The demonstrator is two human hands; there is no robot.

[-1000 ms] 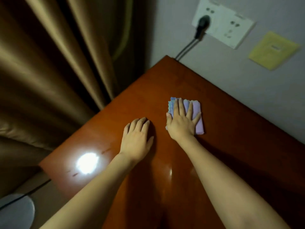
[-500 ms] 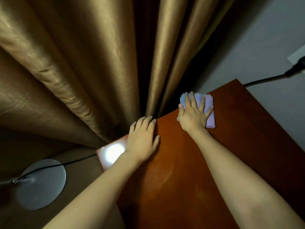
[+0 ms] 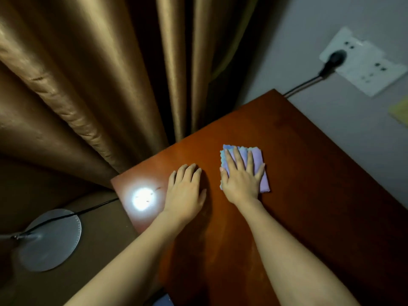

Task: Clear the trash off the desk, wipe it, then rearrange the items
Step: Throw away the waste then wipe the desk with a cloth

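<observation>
From the head view, the glossy reddish-brown wooden desk [image 3: 309,173] runs from its near-left corner toward the grey wall at the far right. The right hand [image 3: 240,180] lies flat, fingers straight and spread, pressing a folded lilac microfibre cloth with a pale blue scalloped edge [image 3: 257,157] onto the desktop near the middle of the visible surface. An open palm spreads pressure across the whole fold, which suits wiping better than a pinch would.

The left hand [image 3: 185,191] rests palm-down just left of the cloth, apart from it, fingers relaxed and holding nothing. It probably braces the person while they lean over the desk.

No trash or other items show on the visible wood, so I judge the wiping stage is underway.

At the near-left corner a bright white reflection [image 3: 142,198] glares off the polish. Gold-brown curtains [image 3: 88,85] hang at the far left, a round grey lamp base [image 3: 50,239] sits on the floor at the near left, and a black plug [image 3: 333,59] sits in the white wall socket [image 3: 366,67] at the far right.
</observation>
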